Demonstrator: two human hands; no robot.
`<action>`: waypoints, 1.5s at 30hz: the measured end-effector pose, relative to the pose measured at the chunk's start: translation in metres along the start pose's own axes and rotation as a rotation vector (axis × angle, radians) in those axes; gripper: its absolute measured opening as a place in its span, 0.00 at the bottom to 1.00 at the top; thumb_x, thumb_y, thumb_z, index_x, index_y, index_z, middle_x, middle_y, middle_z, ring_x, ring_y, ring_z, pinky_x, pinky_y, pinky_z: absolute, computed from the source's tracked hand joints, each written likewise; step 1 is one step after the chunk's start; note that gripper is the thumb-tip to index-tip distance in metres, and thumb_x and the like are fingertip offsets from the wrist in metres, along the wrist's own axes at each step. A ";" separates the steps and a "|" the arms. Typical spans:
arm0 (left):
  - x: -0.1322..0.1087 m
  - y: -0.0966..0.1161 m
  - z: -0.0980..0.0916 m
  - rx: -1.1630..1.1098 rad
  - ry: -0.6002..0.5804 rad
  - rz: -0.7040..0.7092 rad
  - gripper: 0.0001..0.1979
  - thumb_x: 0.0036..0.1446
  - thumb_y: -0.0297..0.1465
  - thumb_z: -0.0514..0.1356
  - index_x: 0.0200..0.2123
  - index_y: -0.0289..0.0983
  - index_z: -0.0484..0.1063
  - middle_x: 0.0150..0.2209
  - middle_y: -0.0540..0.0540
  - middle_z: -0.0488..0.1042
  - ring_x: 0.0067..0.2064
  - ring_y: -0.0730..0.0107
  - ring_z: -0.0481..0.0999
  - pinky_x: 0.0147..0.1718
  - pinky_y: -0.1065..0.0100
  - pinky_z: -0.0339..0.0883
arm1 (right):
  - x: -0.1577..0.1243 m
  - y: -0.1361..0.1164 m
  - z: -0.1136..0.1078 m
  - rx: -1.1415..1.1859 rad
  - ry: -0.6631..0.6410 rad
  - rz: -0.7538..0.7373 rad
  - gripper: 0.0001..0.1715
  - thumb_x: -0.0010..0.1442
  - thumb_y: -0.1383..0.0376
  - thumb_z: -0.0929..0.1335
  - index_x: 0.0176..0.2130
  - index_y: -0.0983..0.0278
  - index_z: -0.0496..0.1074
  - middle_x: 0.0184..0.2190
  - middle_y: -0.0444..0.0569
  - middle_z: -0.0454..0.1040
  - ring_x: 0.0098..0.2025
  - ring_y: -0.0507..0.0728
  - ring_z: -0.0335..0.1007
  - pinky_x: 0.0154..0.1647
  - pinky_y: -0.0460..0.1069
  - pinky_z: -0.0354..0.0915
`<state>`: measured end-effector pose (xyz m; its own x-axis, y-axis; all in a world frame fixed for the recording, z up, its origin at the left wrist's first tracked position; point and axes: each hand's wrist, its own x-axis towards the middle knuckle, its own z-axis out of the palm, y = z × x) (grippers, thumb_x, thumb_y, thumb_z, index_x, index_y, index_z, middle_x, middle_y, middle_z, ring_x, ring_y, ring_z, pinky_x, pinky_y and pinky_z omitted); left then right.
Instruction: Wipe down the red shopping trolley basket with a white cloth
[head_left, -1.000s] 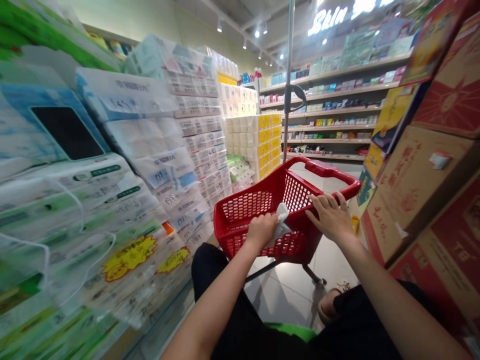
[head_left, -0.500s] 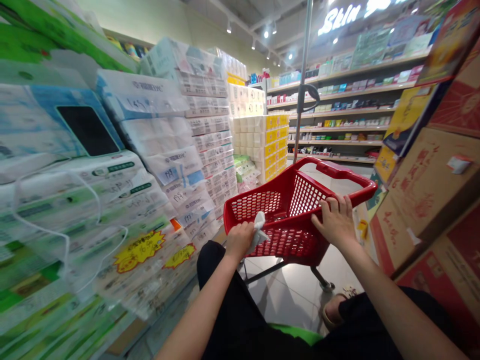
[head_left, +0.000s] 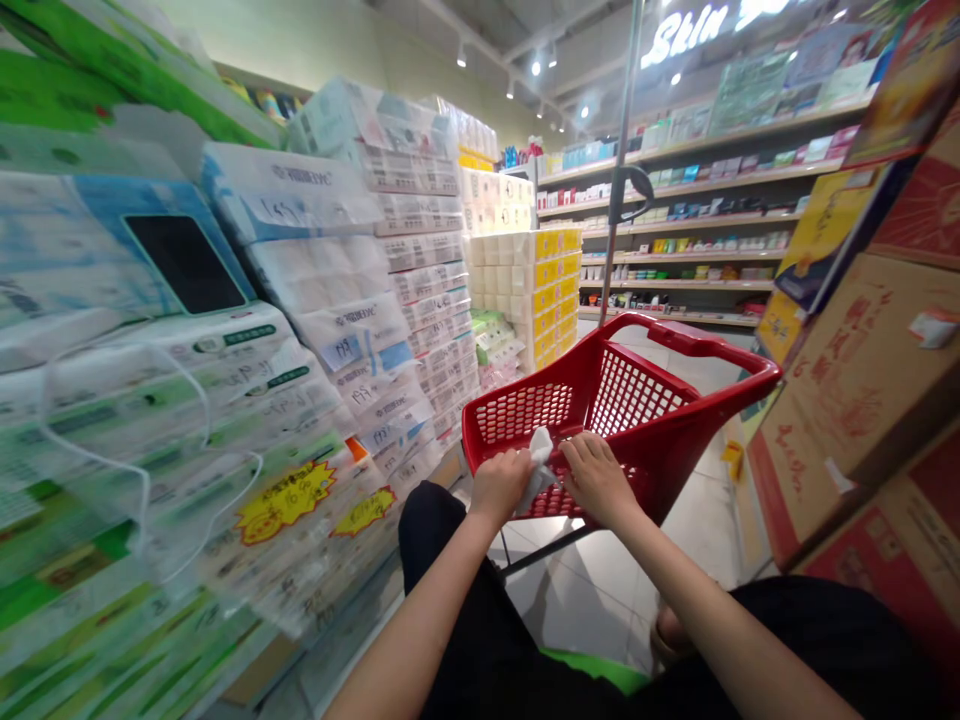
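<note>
A red plastic shopping cart [head_left: 517, 415] stands in front of my knees, its long rim running across in front of me. My left hand [head_left: 499, 487] is closed around a crumpled white cloth [head_left: 538, 468] at the near rim; whether it is fabric or paper I cannot tell. Close to its right, my right hand [head_left: 600, 480] has its fingers curled over the same rim. A small gap with the cloth in it separates the two hands. The cart's handle [head_left: 701, 340] is free of both hands.
Tall stacks of wrapped tissue packs [head_left: 337, 300] line the left side, with a dark-screened phone [head_left: 184, 262] and a white cable [head_left: 112, 455] on them. Cardboard boxes [head_left: 862, 370] rise on the right. Behind the cart are a metal pole [head_left: 622, 150] and stocked shelves [head_left: 697, 260].
My right hand has slid left along the cart's rim, close to my left hand. The cart shows a little farther right in view. My left hand still grips the cloth.
</note>
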<state>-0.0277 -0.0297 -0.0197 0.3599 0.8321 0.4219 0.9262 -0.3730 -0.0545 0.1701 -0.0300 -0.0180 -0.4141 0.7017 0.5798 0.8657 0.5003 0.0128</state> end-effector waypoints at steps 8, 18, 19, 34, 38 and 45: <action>-0.027 -0.031 -0.004 -0.098 0.004 0.065 0.13 0.68 0.37 0.45 0.45 0.42 0.67 0.38 0.46 0.72 0.40 0.65 0.70 0.42 0.65 0.61 | -0.004 0.025 -0.009 0.071 -0.079 -0.077 0.21 0.54 0.67 0.64 0.49 0.61 0.65 0.47 0.52 0.68 0.51 0.62 0.58 0.56 0.56 0.52; -0.022 -0.057 0.004 -0.192 -0.001 0.050 0.13 0.68 0.35 0.46 0.43 0.40 0.69 0.38 0.47 0.71 0.43 0.65 0.69 0.46 0.65 0.60 | 0.009 0.030 -0.011 0.124 -0.124 -0.095 0.23 0.51 0.66 0.65 0.49 0.61 0.65 0.45 0.51 0.69 0.48 0.61 0.59 0.52 0.55 0.53; -0.020 -0.054 0.005 -0.189 0.007 0.038 0.14 0.68 0.35 0.45 0.42 0.39 0.69 0.37 0.46 0.71 0.43 0.65 0.68 0.46 0.65 0.60 | 0.010 0.031 -0.011 0.120 -0.126 -0.094 0.23 0.51 0.65 0.65 0.49 0.61 0.65 0.45 0.51 0.69 0.48 0.61 0.59 0.52 0.55 0.52; -0.003 -0.057 0.009 -0.156 0.014 -0.048 0.14 0.68 0.34 0.45 0.38 0.39 0.69 0.37 0.46 0.71 0.43 0.65 0.68 0.44 0.65 0.61 | 0.029 0.038 0.002 0.077 -0.154 -0.111 0.24 0.52 0.61 0.67 0.50 0.60 0.64 0.45 0.50 0.69 0.48 0.61 0.59 0.53 0.56 0.52; 0.000 -0.052 0.011 -0.137 0.022 -0.051 0.15 0.68 0.35 0.45 0.38 0.39 0.69 0.36 0.45 0.71 0.42 0.64 0.68 0.43 0.64 0.60 | 0.035 0.045 0.005 0.060 -0.169 -0.103 0.24 0.52 0.61 0.67 0.49 0.61 0.65 0.44 0.50 0.69 0.47 0.61 0.59 0.54 0.56 0.51; 0.001 -0.023 0.014 -0.073 0.064 -0.030 0.15 0.68 0.34 0.44 0.39 0.38 0.69 0.36 0.45 0.71 0.40 0.64 0.68 0.45 0.62 0.59 | 0.038 0.034 0.009 -0.014 -0.142 -0.028 0.20 0.51 0.63 0.66 0.45 0.63 0.66 0.43 0.54 0.69 0.48 0.63 0.58 0.55 0.60 0.49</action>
<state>-0.0472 -0.0140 -0.0306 0.3224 0.8163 0.4793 0.9249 -0.3795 0.0243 0.1806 0.0186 -0.0030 -0.4729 0.7528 0.4578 0.8567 0.5143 0.0392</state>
